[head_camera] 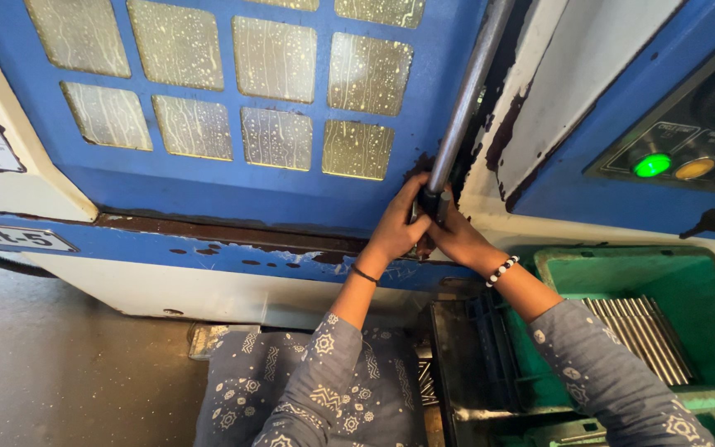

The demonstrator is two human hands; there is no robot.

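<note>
A blue machine door (233,194) with several wet, yellowed window panes fills the upper left. A long grey metal handle bar (465,99) runs down its right edge. My left hand (397,222) and my right hand (455,236) are both wrapped around the bar's lower end, side by side and touching. A thin dark band circles my left wrist; a bead bracelet of black and white beads sits on my right wrist. Patterned blue-grey sleeves cover both forearms.
A control panel (688,157) at the right carries a lit green button (652,165), an amber button (694,168) and a key (709,222). Below it a green crate (573,269) holds several metal rods (643,331). A black tray (469,364) stands beside it. Grey floor (59,364) lies at left.
</note>
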